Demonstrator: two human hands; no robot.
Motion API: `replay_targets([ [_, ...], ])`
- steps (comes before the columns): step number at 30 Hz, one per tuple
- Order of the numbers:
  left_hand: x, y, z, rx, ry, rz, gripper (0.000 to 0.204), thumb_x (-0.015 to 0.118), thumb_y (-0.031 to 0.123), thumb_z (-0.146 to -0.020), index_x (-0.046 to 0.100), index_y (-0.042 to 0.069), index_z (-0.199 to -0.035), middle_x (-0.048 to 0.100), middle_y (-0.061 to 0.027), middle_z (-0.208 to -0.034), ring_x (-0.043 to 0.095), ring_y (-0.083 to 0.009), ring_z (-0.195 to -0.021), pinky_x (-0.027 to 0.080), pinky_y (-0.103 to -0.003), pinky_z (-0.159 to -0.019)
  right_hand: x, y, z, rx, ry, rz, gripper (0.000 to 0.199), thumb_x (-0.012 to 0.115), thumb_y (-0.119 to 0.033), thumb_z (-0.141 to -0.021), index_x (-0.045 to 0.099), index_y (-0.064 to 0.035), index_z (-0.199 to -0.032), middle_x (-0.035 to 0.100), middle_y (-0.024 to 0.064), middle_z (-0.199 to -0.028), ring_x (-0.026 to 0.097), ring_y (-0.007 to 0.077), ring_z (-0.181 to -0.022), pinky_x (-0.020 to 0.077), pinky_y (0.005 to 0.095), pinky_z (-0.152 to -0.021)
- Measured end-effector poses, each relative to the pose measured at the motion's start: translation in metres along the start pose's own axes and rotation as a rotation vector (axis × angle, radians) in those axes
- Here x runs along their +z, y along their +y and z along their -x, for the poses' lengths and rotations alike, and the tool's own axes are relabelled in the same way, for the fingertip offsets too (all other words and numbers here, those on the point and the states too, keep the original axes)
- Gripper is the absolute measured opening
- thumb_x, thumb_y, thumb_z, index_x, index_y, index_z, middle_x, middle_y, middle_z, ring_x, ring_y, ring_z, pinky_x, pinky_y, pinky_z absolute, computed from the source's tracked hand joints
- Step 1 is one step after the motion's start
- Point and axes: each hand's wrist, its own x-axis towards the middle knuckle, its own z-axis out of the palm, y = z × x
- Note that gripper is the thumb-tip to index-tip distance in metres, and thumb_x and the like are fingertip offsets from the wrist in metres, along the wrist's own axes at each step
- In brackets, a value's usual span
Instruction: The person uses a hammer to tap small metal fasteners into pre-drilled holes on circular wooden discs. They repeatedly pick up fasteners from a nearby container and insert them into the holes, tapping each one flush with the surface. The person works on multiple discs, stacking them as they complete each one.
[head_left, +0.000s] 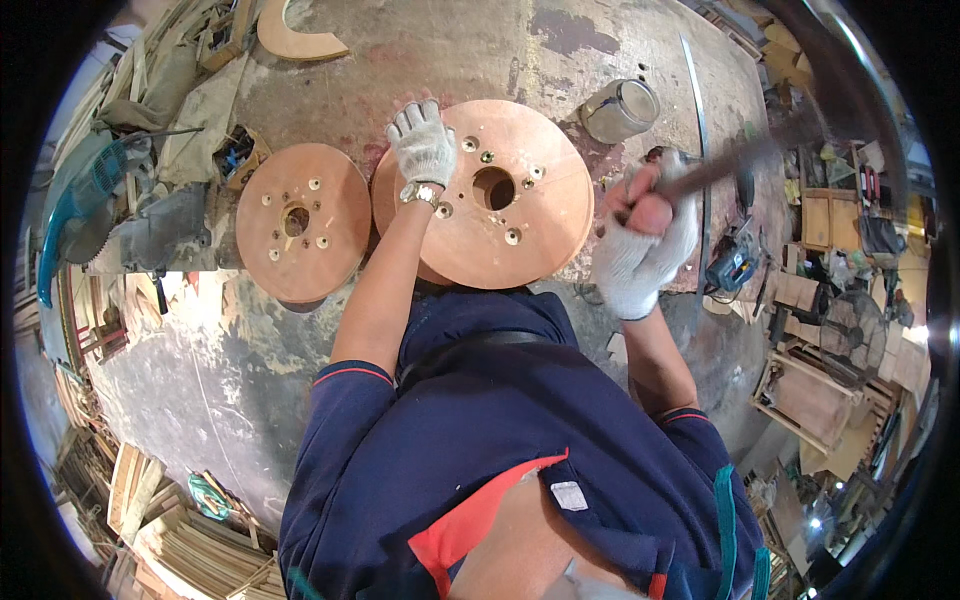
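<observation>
Stained workbench (450, 60) amid workshop clutter (830, 218): a large wooden disc (530, 205) lies at its near edge, beneath the gloved left hand (424, 145), laid flat with fingers extended; a smaller disc (337, 218) lies just to the left, a glass jar (612, 112) beyond at right. Raised, the gloved right hand (642, 240) grips a blurred, long-handled tool (745, 158). Stacked timber (200, 555) borders the mottled floor (200, 390).
</observation>
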Motion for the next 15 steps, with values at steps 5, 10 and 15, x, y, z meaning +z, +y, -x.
replay_targets([
  [5,-0.002,0.011,-0.005,-0.008,0.022,0.047,0.065,0.073,0.033,-0.084,0.052,0.010,-0.141,0.054,-0.0191,-0.143,0.048,-0.0403,-0.136,0.037,-0.056,-0.110,-0.017,0.123,0.056,0.261,-0.573,0.944,0.025,0.061,-0.030,-0.098,0.060,-0.0051,-0.097,0.063,0.0252,-0.069,0.066,0.0458,-0.068,0.0498,0.0514,-0.060],
  [10,-0.001,-0.004,-0.006,-0.031,-0.093,0.030,0.068,0.071,0.033,-0.085,0.050,0.010,-0.145,0.053,-0.0195,-0.143,0.047,-0.0407,-0.137,0.036,-0.056,-0.112,0.017,-0.005,0.004,0.208,-0.264,0.719,0.032,0.062,-0.037,-0.098,0.063,-0.0062,-0.107,0.064,0.0227,-0.071,0.068,0.0415,-0.069,0.0498,0.0484,-0.061],
  [15,-0.002,0.011,0.002,-0.008,-0.044,0.032,0.063,0.073,0.034,-0.084,0.053,0.010,-0.139,0.056,-0.0177,-0.136,0.051,-0.0378,-0.131,0.038,-0.056,-0.110,-0.030,0.085,0.064,-0.023,0.013,-0.001,0.019,0.071,-0.018,-0.088,0.062,-0.0038,-0.098,0.067,0.0179,-0.087,0.068,0.0319,-0.078,0.0508,0.0402,-0.065],
])
